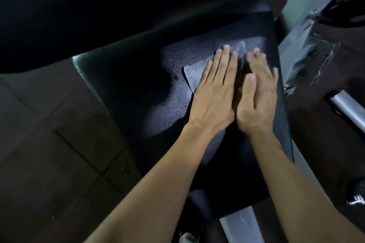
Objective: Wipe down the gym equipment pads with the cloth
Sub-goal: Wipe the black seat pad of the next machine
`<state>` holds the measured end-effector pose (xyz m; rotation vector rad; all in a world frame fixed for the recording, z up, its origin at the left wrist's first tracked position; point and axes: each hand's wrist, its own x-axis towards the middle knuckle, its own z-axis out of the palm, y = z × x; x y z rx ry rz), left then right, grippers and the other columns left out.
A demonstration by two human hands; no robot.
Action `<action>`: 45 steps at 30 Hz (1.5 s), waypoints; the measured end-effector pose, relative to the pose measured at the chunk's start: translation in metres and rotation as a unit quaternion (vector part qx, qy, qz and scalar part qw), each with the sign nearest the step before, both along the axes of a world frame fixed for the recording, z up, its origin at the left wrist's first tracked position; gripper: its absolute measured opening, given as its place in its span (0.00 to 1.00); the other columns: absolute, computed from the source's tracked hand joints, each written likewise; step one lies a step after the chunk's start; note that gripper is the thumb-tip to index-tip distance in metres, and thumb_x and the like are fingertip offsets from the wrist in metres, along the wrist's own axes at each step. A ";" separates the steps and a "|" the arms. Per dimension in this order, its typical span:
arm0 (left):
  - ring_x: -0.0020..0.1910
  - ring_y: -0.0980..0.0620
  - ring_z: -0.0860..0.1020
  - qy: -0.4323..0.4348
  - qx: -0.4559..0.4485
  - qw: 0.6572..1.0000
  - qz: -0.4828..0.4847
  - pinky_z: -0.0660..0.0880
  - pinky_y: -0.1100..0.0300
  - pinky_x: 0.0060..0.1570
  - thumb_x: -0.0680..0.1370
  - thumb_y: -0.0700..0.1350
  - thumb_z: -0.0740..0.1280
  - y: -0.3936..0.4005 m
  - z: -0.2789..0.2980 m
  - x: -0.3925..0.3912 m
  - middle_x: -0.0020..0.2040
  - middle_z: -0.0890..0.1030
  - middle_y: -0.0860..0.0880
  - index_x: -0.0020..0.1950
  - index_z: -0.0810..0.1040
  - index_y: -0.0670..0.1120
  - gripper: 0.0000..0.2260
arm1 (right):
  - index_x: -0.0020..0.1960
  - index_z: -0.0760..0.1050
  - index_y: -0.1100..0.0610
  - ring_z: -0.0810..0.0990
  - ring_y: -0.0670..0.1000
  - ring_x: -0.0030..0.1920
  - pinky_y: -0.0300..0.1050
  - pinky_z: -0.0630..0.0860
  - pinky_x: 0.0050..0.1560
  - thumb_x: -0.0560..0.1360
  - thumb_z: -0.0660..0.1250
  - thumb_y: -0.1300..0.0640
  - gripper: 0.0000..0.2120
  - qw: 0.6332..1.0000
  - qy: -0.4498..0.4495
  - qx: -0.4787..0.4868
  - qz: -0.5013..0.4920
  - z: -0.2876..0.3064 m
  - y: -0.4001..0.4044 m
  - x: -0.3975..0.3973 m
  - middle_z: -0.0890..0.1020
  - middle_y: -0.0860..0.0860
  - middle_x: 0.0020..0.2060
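Left hand (pixel 214 92), right hand (pixel 257 94), flat (side by side) on cloth (pixel 194 73), pad (pixel 138 89)

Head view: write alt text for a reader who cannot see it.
Two bare hands, left hand and right hand, press flat side by side on a dark grey cloth spread on a black textured vinyl seat pad of a gym machine. Small water droplets lie left of the cloth. Grey metal frame parts sit to the right, over dark floor tiles.
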<state>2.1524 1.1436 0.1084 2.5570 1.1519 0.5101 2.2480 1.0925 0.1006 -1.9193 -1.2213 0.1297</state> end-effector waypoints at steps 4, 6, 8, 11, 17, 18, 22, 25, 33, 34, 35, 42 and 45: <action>0.80 0.42 0.63 -0.087 -0.001 0.996 -0.019 0.58 0.47 0.80 0.79 0.39 0.57 0.002 0.030 -0.068 0.79 0.67 0.39 0.77 0.68 0.36 0.25 | 0.78 0.66 0.61 0.60 0.54 0.82 0.54 0.44 0.81 0.84 0.49 0.50 0.27 0.993 -0.085 -0.046 -0.069 -0.001 0.003 -0.028 0.67 0.56 0.79; 0.73 0.40 0.74 -0.122 0.055 0.991 0.009 0.68 0.45 0.73 0.77 0.36 0.61 0.000 0.043 -0.106 0.71 0.77 0.39 0.69 0.78 0.36 0.20 | 0.82 0.57 0.63 0.52 0.56 0.84 0.53 0.42 0.82 0.84 0.48 0.45 0.32 0.985 -0.115 -0.119 -0.056 -0.005 0.020 -0.040 0.58 0.58 0.82; 0.65 0.40 0.79 -0.140 0.126 0.982 0.009 0.72 0.46 0.67 0.76 0.35 0.64 0.001 0.060 -0.136 0.65 0.81 0.41 0.64 0.81 0.37 0.17 | 0.83 0.47 0.65 0.46 0.59 0.84 0.58 0.44 0.83 0.83 0.45 0.40 0.38 0.975 -0.132 -0.159 -0.077 -0.006 0.043 -0.046 0.49 0.61 0.83; 0.71 0.39 0.74 -0.057 0.162 0.985 0.020 0.67 0.46 0.72 0.79 0.41 0.63 0.022 0.071 -0.158 0.72 0.76 0.40 0.71 0.76 0.39 0.20 | 0.83 0.44 0.64 0.44 0.60 0.84 0.61 0.46 0.82 0.83 0.45 0.39 0.39 0.966 -0.159 -0.164 -0.123 -0.003 0.069 -0.048 0.47 0.62 0.83; 0.84 0.44 0.46 0.030 0.024 0.975 0.217 0.39 0.51 0.81 0.85 0.54 0.50 0.066 0.016 -0.178 0.85 0.50 0.41 0.84 0.50 0.41 0.30 | 0.84 0.44 0.61 0.44 0.59 0.84 0.59 0.46 0.83 0.84 0.48 0.39 0.37 0.941 -0.276 -0.154 0.124 0.006 0.070 -0.054 0.46 0.61 0.84; 0.84 0.44 0.46 0.025 0.032 0.976 0.215 0.39 0.50 0.81 0.85 0.53 0.50 0.067 0.011 -0.178 0.85 0.50 0.41 0.84 0.49 0.40 0.30 | 0.84 0.44 0.61 0.43 0.59 0.84 0.60 0.47 0.83 0.84 0.50 0.40 0.37 0.913 -0.314 -0.152 0.210 0.002 0.050 -0.048 0.45 0.61 0.84; 0.84 0.42 0.45 0.019 0.042 0.979 0.201 0.40 0.48 0.81 0.85 0.52 0.49 0.067 0.008 -0.179 0.84 0.50 0.40 0.83 0.49 0.39 0.29 | 0.84 0.44 0.58 0.42 0.56 0.84 0.61 0.49 0.82 0.83 0.47 0.38 0.37 0.909 -0.307 -0.193 0.205 -0.008 0.008 -0.011 0.45 0.58 0.84; 0.84 0.43 0.44 0.010 0.035 0.982 0.184 0.39 0.49 0.81 0.86 0.51 0.49 0.070 0.008 -0.183 0.85 0.49 0.41 0.83 0.49 0.40 0.29 | 0.84 0.47 0.55 0.46 0.57 0.84 0.59 0.48 0.83 0.81 0.43 0.38 0.37 0.967 -0.168 -0.185 -0.048 0.007 0.078 -0.037 0.48 0.57 0.84; 0.84 0.49 0.52 -0.049 0.047 0.984 0.162 0.43 0.60 0.80 0.86 0.45 0.51 0.078 0.009 -0.206 0.84 0.56 0.44 0.83 0.58 0.42 0.24 | 0.84 0.50 0.56 0.47 0.54 0.84 0.57 0.48 0.83 0.83 0.55 0.40 0.35 0.859 -0.371 -0.142 0.323 -0.003 0.011 -0.076 0.51 0.55 0.84; 0.83 0.49 0.52 -0.037 0.050 0.986 0.153 0.43 0.60 0.80 0.86 0.45 0.51 0.079 0.011 -0.211 0.84 0.57 0.45 0.83 0.58 0.43 0.24 | 0.84 0.49 0.55 0.46 0.54 0.84 0.58 0.49 0.83 0.83 0.54 0.40 0.35 0.872 -0.354 -0.151 0.302 -0.004 0.008 -0.064 0.51 0.55 0.84; 0.83 0.50 0.52 -0.028 0.053 0.988 0.142 0.44 0.60 0.80 0.86 0.46 0.52 0.080 0.012 -0.215 0.84 0.57 0.45 0.83 0.58 0.43 0.24 | 0.84 0.48 0.54 0.46 0.54 0.84 0.59 0.50 0.83 0.83 0.52 0.39 0.35 0.899 -0.322 -0.162 0.247 -0.004 0.014 -0.057 0.50 0.54 0.84; 0.83 0.48 0.56 -0.041 0.070 0.991 0.107 0.49 0.56 0.82 0.86 0.45 0.53 0.088 0.009 -0.223 0.83 0.60 0.42 0.81 0.60 0.39 0.24 | 0.84 0.53 0.57 0.52 0.59 0.84 0.57 0.51 0.82 0.83 0.50 0.41 0.34 0.952 -0.266 -0.124 0.084 0.015 0.102 -0.139 0.55 0.58 0.83; 0.82 0.45 0.57 -0.048 0.076 0.990 0.105 0.50 0.55 0.82 0.86 0.44 0.53 0.089 0.006 -0.224 0.82 0.61 0.40 0.80 0.62 0.38 0.23 | 0.84 0.51 0.56 0.48 0.57 0.84 0.57 0.51 0.82 0.83 0.52 0.38 0.36 0.873 -0.366 -0.140 0.291 -0.004 0.019 -0.132 0.51 0.57 0.84</action>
